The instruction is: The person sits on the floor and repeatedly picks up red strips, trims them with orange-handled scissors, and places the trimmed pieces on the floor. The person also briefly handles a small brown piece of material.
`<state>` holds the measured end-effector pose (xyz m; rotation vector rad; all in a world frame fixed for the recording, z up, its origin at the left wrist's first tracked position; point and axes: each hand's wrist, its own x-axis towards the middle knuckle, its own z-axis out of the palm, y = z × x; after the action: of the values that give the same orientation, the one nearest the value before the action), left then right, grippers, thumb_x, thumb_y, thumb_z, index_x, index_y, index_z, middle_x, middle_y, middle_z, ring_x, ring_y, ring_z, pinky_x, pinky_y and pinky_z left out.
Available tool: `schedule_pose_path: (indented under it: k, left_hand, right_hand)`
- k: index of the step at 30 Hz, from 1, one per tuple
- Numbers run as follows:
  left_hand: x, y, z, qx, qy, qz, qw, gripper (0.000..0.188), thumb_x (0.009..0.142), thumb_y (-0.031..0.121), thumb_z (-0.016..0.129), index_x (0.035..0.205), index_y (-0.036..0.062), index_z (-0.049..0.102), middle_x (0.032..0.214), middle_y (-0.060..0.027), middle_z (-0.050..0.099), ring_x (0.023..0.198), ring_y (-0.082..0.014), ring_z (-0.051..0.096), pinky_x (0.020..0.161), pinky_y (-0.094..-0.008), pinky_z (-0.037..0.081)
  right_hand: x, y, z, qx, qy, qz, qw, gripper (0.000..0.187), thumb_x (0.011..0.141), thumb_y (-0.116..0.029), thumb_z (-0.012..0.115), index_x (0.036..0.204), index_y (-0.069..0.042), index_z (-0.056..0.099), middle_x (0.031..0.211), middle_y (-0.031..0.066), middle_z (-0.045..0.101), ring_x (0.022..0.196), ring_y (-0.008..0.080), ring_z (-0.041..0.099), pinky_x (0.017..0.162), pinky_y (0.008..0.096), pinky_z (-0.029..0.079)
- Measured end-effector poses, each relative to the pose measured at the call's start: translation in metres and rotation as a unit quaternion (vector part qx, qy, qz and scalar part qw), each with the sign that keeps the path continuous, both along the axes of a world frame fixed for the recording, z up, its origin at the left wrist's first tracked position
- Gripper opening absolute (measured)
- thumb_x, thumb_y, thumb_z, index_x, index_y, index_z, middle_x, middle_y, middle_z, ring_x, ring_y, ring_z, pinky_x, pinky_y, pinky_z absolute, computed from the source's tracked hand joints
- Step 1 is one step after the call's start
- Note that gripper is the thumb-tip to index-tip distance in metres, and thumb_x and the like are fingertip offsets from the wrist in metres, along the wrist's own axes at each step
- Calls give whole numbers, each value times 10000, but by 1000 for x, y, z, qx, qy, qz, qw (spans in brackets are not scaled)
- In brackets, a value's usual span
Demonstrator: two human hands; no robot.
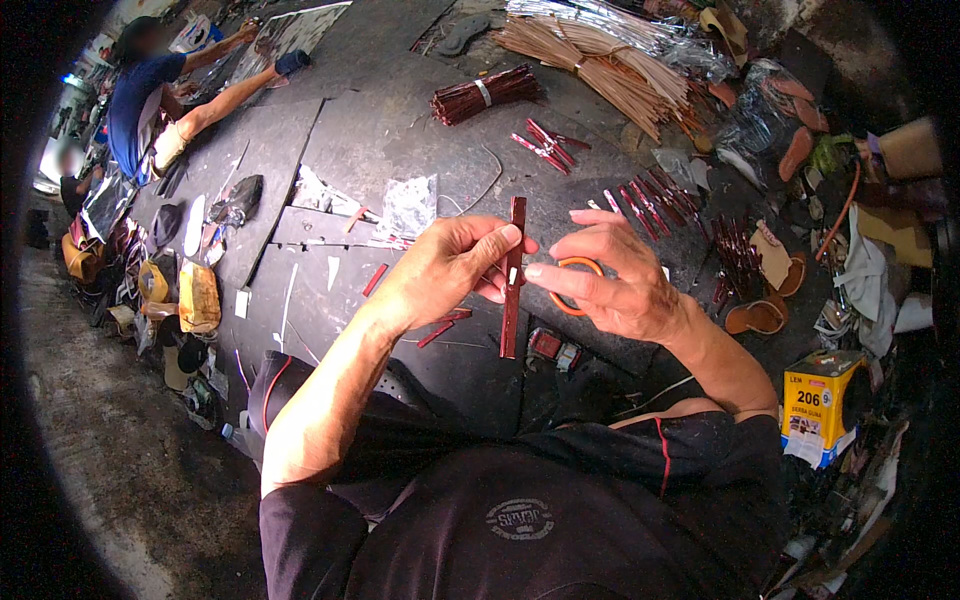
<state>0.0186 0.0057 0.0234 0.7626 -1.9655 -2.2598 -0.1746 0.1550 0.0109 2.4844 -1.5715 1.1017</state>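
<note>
While many dark red strips already lie finished-looking in rows on the dark work surface point(400, 130), the piece in hand seems to be mid-way through its own handling, so by my reckoning the work is well begun but far from over. The left hand point(450, 270) pinches a long, narrow dark red strip point(514, 280) near its upper end between thumb and closed fingertips, holding it upright above the surface, its lower end hanging free just over a small dark red and grey object point(553, 347). The right hand point(610, 275) holds a thin orange ring-shaped band point(570, 290), thumb and forefinger closed on it, the forefinger tip touching the strip. Both forearms rise from the lower edge and meet at the middle, wrists bent inward. A row of short dark red strips point(650, 205) lies beyond the right hand; a tied bundle of dark red strips point(485, 95) and a sheaf of pale tan strips point(600, 65) sit farther off, apparently stock left to use. A yellow box-shaped tin point(820, 405) stands at the right. Another person in a blue shirt point(135, 95) works at the far left.
</note>
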Motion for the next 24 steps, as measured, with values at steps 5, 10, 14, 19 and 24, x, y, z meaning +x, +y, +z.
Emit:
schedule_pose_path:
  k: [5, 10, 14, 19, 24]
  left_hand:
    - [-2, 5, 2, 20, 0, 8, 1000, 355, 1047, 314, 488, 1109, 18, 674, 844, -7, 619, 736, -80, 610, 696, -245, 555]
    - [-1, 4, -3, 20, 8, 1, 1000, 395, 1033, 369, 503, 1111, 23, 676, 869, -10, 637, 739, -83, 612, 674, -242, 542]
    - [-2, 5, -4, 22, 8, 11, 1000, 390, 1029, 364, 513, 1101, 16, 674, 860, -20, 645, 738, -85, 615, 672, -248, 547]
    - [-1, 8, -2, 13, -11, -3, 1000, 343, 1044, 294, 498, 1084, -2, 665, 858, -26, 643, 741, -89, 620, 695, -253, 559]
    - [-4, 11, -2, 7, -3, 9, 1000, 340, 1039, 296, 503, 1091, 2, 666, 866, -32, 653, 742, -92, 623, 700, -259, 561]
  right_hand:
    - [7, 1, -4, 17, 0, 18, 1000, 454, 743, -88, 746, 1167, -245, 705, 1030, 15, 575, 1018, 257, 572, 970, 442, 470]
    - [6, 3, -7, 23, 8, 36, 999, 466, 757, -87, 722, 1190, -256, 692, 1023, 15, 557, 1036, 240, 557, 978, 443, 464]
    - [8, 2, -9, 17, 29, 44, 998, 473, 750, -83, 717, 1193, -247, 684, 1024, 16, 554, 1036, 225, 559, 985, 446, 461]
    - [8, 2, -9, 5, 40, 24, 999, 452, 754, -76, 713, 1180, -223, 680, 1017, 22, 559, 1033, 232, 567, 988, 446, 463]
    - [2, 5, -14, 11, -3, -10, 1000, 379, 752, -48, 705, 1114, -154, 675, 1030, 25, 572, 1038, 247, 570, 980, 458, 464]
